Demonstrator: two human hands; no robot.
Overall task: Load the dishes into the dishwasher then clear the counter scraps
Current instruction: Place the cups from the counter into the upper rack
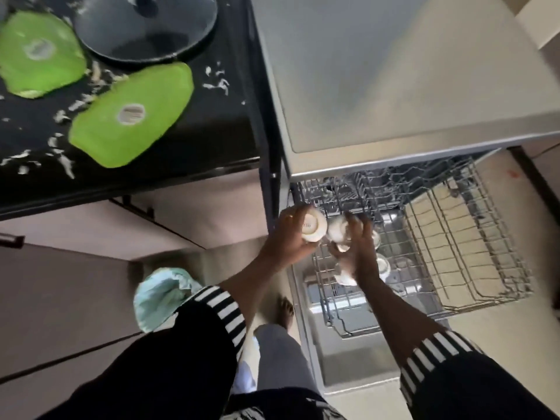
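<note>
The left hand (291,234) is clamped on a small white cup (313,228) turned base-up over the dishwasher rack (454,237), likely so it drains. The right hand (354,237) closes on another white cup (337,230) beside it, while green plates (130,115) and scraps (216,83) wait on the table (212,140), far left.

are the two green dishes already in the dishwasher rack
No, both green dishes lie upside down on the black counter among scraps.

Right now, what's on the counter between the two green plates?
In the head view, pale food scraps lie on the black counter between the two green plates; the dark pan lid sits just behind.
</note>
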